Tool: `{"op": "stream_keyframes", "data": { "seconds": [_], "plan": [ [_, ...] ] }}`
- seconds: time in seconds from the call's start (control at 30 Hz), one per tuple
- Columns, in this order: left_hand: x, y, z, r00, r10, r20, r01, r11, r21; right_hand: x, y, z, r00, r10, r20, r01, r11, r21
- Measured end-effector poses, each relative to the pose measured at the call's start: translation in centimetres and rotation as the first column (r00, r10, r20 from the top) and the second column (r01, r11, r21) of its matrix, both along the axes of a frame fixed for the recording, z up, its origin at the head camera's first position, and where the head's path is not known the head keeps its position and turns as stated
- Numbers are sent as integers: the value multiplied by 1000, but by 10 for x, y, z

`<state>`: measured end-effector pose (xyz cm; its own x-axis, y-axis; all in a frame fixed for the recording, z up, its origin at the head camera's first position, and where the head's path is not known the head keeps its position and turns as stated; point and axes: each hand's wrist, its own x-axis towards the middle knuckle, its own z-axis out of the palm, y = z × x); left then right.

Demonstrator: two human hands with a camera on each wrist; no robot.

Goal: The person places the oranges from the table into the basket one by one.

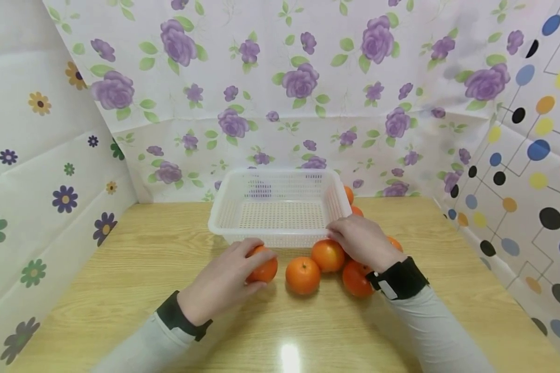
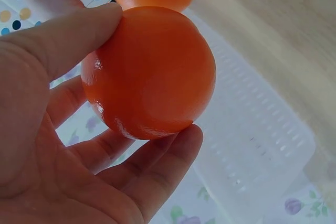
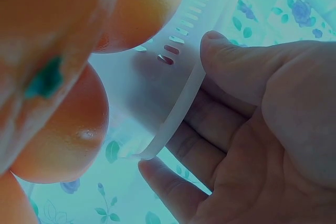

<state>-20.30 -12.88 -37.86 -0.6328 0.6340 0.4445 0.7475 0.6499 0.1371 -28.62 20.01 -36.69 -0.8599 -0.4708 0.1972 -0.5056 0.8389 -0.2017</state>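
Note:
My left hand (image 1: 220, 282) holds an orange (image 1: 266, 268) near the front left of the white plastic basket (image 1: 270, 238). In the left wrist view, thumb and fingers curl round that glossy orange (image 2: 152, 74). At the basket's front right corner, my right hand (image 1: 365, 241) grips the rim. The right wrist view has the thumb over the rim (image 3: 181, 103) and the fingers beneath it. Between the hands lie a small orange (image 1: 303, 277) with a green stem end and another orange (image 1: 327, 255). A redder fruit (image 1: 356, 280) sits below the right hand.
Other oranges (image 1: 348, 195) line the basket's right side, partly hidden by it and by my right hand. The basket has slotted walls and a perforated bottom (image 1: 282, 215). It stands on a wooden table (image 1: 168, 238), with a flowered cloth (image 1: 270, 93) behind.

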Motion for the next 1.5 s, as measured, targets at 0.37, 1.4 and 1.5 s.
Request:
{"op": "stream_keyframes", "data": {
  "seconds": [0.37,1.4,1.5],
  "plan": [
    [2,-5,15,1000,5,-3,-5,1000,9,0,-2,2,1000,3,0,-3,1000,-3],
    [-37,-8,63,992,109,-70,-106,993,48,3,-3,2,1000,0,-6,0,1000,-4],
    [-43,-8,65,990,132,-45,-131,991,35,3,-3,2,1000,-1,-1,1,1000,-6]
  ]
}}
